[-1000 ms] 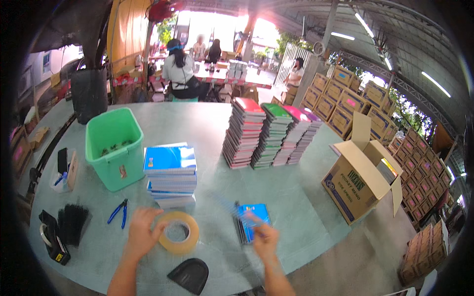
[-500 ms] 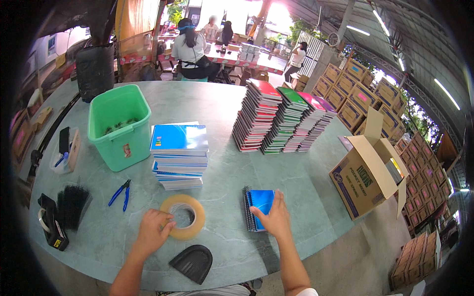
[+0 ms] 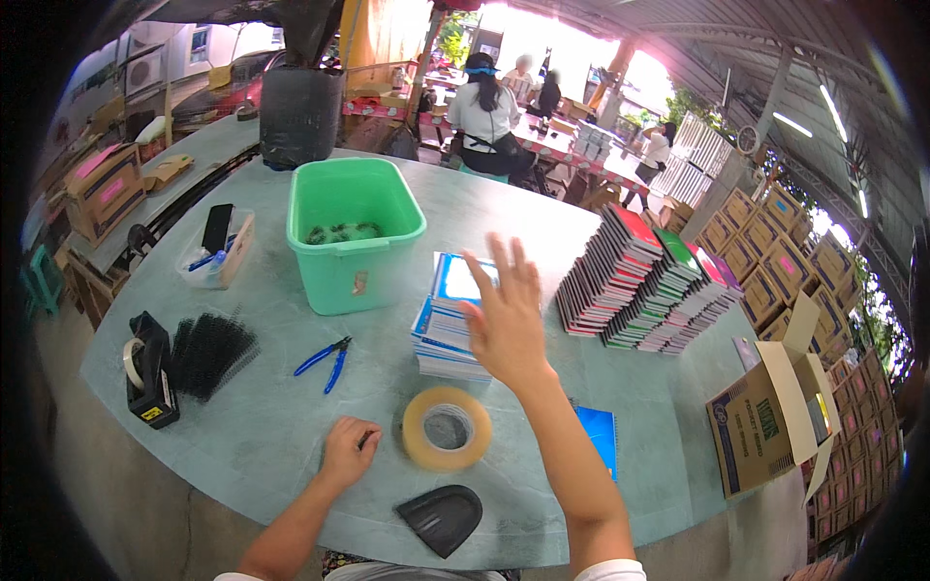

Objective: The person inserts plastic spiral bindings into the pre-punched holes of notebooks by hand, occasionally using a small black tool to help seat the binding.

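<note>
My right hand (image 3: 506, 324) is raised with fingers spread, in front of and partly covering a stack of blue-covered notebooks (image 3: 448, 344). It holds nothing. My left hand (image 3: 349, 453) is curled on the table, left of a wide roll of clear tape (image 3: 418, 431). A small dark bit shows at its fingers, too little to name. To the right of my right forearm lies a blue spiral notebook (image 3: 601, 441), partly hidden by the arm. A black half-oval piece (image 3: 441, 520) lies near the front edge. Blue-handled nippers (image 3: 335, 373) rest beyond my left hand.
A green tub (image 3: 354, 276) holds dark pieces. On the left are a tape dispenser (image 3: 155, 378), black coils (image 3: 211, 356) and a tray (image 3: 235, 257) with a phone. Tall notebook stacks (image 3: 610, 276) and an open carton (image 3: 751, 431) stand right. People sit at a table behind.
My right hand has left the blue spiral notebook and moved up and left to the blue notebook stack. My left hand has drawn away from the tape roll and curled. The view has shifted left.
</note>
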The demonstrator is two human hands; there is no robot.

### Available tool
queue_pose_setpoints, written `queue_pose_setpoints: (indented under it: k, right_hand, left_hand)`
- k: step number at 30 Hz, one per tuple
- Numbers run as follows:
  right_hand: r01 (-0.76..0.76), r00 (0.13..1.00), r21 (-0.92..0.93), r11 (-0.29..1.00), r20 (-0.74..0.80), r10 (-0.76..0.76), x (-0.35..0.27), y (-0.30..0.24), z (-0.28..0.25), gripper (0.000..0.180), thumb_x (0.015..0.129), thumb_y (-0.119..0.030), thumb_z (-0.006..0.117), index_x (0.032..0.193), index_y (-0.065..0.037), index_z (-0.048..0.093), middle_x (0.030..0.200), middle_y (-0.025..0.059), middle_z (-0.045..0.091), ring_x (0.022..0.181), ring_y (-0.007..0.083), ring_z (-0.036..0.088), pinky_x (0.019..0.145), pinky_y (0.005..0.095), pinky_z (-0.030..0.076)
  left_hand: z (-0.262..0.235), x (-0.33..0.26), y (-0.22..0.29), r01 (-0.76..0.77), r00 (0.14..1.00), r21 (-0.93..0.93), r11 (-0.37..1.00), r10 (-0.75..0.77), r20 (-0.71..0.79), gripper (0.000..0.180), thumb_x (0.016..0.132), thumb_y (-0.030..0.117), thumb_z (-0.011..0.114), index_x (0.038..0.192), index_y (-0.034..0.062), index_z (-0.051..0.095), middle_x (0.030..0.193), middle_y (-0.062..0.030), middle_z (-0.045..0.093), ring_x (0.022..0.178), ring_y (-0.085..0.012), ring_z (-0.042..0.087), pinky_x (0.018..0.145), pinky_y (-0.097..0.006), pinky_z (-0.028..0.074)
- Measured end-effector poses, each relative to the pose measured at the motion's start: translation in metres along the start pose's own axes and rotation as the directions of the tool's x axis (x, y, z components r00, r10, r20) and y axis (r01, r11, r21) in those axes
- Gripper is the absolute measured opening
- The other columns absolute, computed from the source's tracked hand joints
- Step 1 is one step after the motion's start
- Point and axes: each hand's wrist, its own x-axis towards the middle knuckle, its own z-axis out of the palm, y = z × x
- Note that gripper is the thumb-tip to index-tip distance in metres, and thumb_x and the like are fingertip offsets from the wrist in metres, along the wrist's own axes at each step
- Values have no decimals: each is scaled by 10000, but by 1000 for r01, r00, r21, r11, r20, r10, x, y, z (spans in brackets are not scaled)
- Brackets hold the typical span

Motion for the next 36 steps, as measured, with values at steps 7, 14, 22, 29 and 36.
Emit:
queue_pose_setpoints:
  k: [7,14,22,29,36]
  right_hand:
    - [-63,809,175,983,586,-52,32,4,14,403,807,-103,595,1204,-166,562,1362,198,399,1187,368,463,975,460,385]
    - [-178,755,430,885,636,-157,63,26,2,387,658,-63,723,1037,-103,662,1072,142,634,964,301,617,852,373,471]
    - [-167,975,486,858,213,69,55,26,-7,319,798,12,541,1087,-101,616,913,153,660,795,284,636,759,318,492]
    - [-107,863,977,-183,182,470,-56,-53,-25,351,887,-39,518,1234,-36,464,1118,117,595,1006,174,571,888,326,443]
    - [-595,742,803,-27,562,365,-164,-1,-8,237,768,2,672,997,-1,612,937,63,646,865,107,584,767,239,448]
  left_hand:
    - [2,-3,-3,5,1000,-67,998,-6,-13,68,732,39,655,788,32,617,767,-91,607,734,-275,560,657,-363,441]
    - [-1,-4,-4,17,1000,-83,996,-16,20,65,750,63,650,794,33,613,755,-88,598,721,-272,552,671,-366,432]
    - [-4,3,11,161,987,-183,970,-162,12,200,775,104,671,945,18,609,853,-95,622,825,-223,585,744,-342,458]
    - [-15,79,110,240,956,-970,-26,-166,241,433,721,133,766,1088,1,579,979,-69,633,885,-175,609,786,-308,492]
    - [6,68,80,409,868,-591,695,-96,487,260,649,79,802,869,20,677,856,-52,670,807,-104,603,726,-259,476]
